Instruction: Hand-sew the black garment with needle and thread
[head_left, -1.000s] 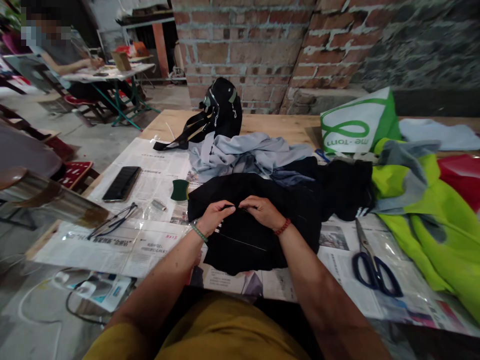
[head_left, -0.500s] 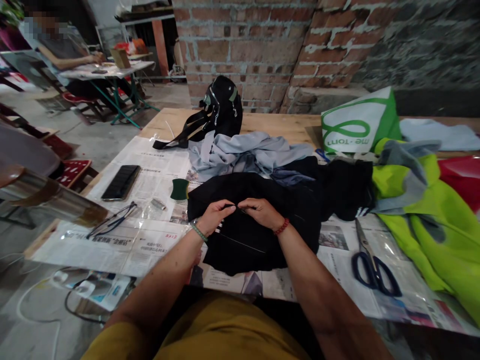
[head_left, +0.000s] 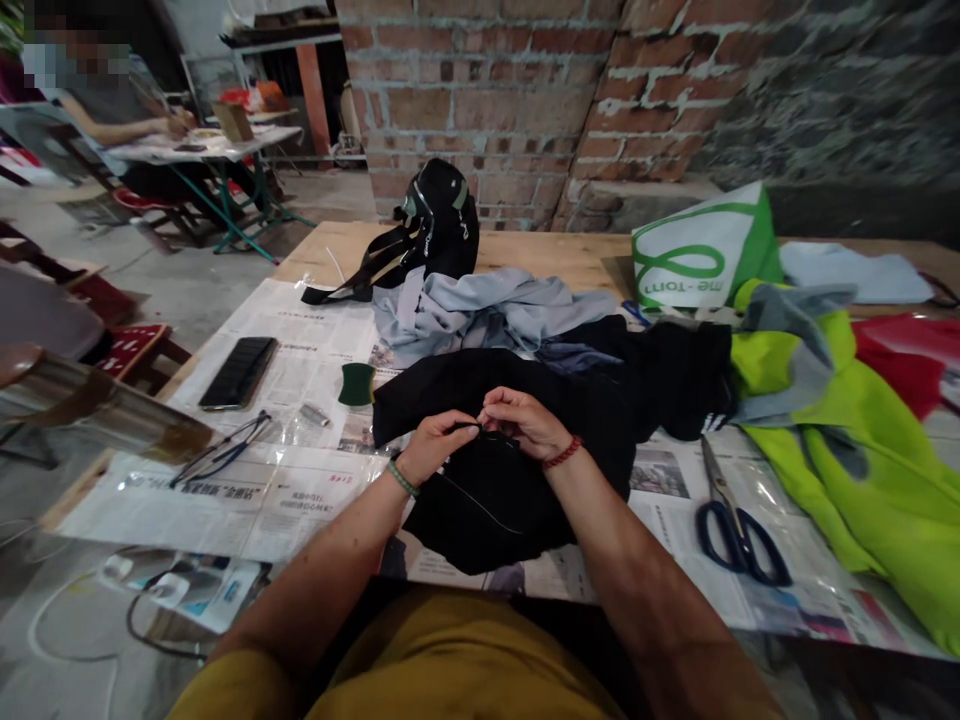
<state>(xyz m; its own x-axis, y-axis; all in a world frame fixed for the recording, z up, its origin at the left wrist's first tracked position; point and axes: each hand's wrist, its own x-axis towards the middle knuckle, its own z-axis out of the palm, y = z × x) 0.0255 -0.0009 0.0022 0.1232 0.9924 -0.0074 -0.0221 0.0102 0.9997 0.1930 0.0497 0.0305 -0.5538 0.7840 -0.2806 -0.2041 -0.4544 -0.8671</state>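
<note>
A black garment (head_left: 487, 525) is spread in front of me on the newspaper. My left hand (head_left: 442, 445) pinches a fold of it between thumb and forefinger. Right beside those fingertips, my right hand (head_left: 521, 422) is closed in a pinch, its other fingers curled. Whatever sits between its fingertips is too small to make out. A thin pale line (head_left: 480, 500) curves over the black cloth below the hands; thread or seam, I cannot tell. Scissors (head_left: 739, 530) with dark blue handles lie at the right, their blades partly apart.
Newspaper (head_left: 300, 510) covers the wooden table. Leftward are a phone (head_left: 238, 372), glasses (head_left: 225, 450), a metal-and-glass bottle (head_left: 112, 405) and a green sponge (head_left: 356, 384). Behind lie grey cloth (head_left: 480, 310) and a black bag (head_left: 442, 220); rightward, a yellow-green garment (head_left: 847, 440). Another person sits far left.
My right hand has turned, its fingertips rising above the fold, where they earlier gripped beside my left hand. My left hand keeps its pinch on the black garment. The view has shifted slightly.
</note>
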